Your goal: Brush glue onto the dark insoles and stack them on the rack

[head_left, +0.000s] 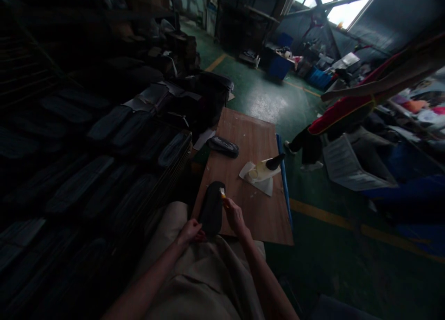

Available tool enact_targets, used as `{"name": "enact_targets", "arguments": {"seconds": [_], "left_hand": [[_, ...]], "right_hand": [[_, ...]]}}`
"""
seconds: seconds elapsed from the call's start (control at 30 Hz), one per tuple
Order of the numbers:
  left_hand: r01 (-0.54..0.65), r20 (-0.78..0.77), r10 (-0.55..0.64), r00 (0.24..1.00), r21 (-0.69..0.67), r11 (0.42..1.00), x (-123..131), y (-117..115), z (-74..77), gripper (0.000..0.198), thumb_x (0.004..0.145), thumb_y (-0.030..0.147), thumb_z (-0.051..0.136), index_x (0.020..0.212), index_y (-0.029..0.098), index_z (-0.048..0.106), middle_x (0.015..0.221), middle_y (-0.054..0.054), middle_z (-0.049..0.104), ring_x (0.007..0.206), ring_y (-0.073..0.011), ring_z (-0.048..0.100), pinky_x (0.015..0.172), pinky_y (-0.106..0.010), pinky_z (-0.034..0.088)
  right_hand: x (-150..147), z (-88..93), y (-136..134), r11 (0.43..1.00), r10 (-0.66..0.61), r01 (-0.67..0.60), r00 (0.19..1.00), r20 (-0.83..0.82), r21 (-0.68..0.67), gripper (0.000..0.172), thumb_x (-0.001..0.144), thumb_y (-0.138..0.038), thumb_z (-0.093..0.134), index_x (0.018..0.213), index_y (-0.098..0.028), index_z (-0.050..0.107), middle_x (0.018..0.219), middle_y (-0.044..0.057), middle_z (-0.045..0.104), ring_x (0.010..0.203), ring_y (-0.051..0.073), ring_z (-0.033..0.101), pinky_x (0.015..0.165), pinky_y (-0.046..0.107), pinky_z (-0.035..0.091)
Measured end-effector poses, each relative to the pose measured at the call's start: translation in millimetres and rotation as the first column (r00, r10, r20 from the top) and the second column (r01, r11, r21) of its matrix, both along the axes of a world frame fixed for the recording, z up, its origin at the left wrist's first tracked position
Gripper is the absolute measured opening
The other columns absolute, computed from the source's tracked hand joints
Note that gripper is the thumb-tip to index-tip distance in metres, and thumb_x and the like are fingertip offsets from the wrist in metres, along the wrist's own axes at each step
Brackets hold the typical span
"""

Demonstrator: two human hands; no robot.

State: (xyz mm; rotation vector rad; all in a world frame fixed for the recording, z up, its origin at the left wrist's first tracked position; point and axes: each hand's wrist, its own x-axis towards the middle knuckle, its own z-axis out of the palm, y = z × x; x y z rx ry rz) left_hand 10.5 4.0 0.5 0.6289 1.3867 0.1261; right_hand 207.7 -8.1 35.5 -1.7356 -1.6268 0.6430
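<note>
Two hands work at one dark pad [210,213], which lies at the near left corner of the wooden board [257,220]. The right hand [234,215] grips a small brush [223,193], with its tip by the pad's far right edge. The left hand [192,231] has bent fingers beside the pad's near end; it is hard to tell if they pinch it. The step looks like brushing. The next stroke seems to need a still pad. Bare wood gives room on the right, short of the white paper [267,186].
</note>
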Motion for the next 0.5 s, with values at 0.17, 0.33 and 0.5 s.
{"name": "enact_targets", "arguments": {"seconds": [0.17,0.33,0.5], "left_hand": [[-0.027,0.066,0.027,0.997,-0.008,1.0,-4.1,-1.6,-4.5,0.012,0.095,0.019,0.045,0.084,0.02,0.039,0.052,0.002,0.062,0.047,-0.0143,0.066,0.054,-0.023,0.052],[-0.017,0.064,0.018,0.998,-0.022,1.0,-6.1,-2.3,-7.1,0.009,0.096,0.019,0.043,0.087,0.018,0.041,0.057,0.001,0.063,0.05,-0.0145,0.067,0.055,-0.022,0.054],[-0.024,0.073,0.024,0.997,-0.008,1.0,-7.9,-2.5,-9.1,0.011,0.094,0.021,0.049,0.085,0.018,0.043,0.058,0.001,0.063,0.051,-0.0141,0.067,0.056,-0.023,0.054]], "right_hand": [[-13.7,-5.1,-37.2,0.995,0.026,-0.027,1.0,-0.018,-0.1,0.028,0.09,-0.016,0.041,0.11,-0.021,0.06,0.1,0.005,0.07,0.086,0.017,0.067,0.071,0.024,0.049],[-31.3,7.7,-74.2,0.985,0.05,-0.063,0.995,-0.089,-0.16,0.027,0.089,-0.022,0.048,0.113,-0.021,0.06,0.099,0.006,0.071,0.085,0.019,0.069,0.072,0.025,0.052],[-42.5,17.5,-87.4,0.967,0.013,-0.058,0.984,-0.179,-0.248,0.025,0.088,-0.028,0.05,0.107,-0.023,0.065,0.097,0.006,0.074,0.084,0.021,0.071,0.073,0.031,0.055]]}}
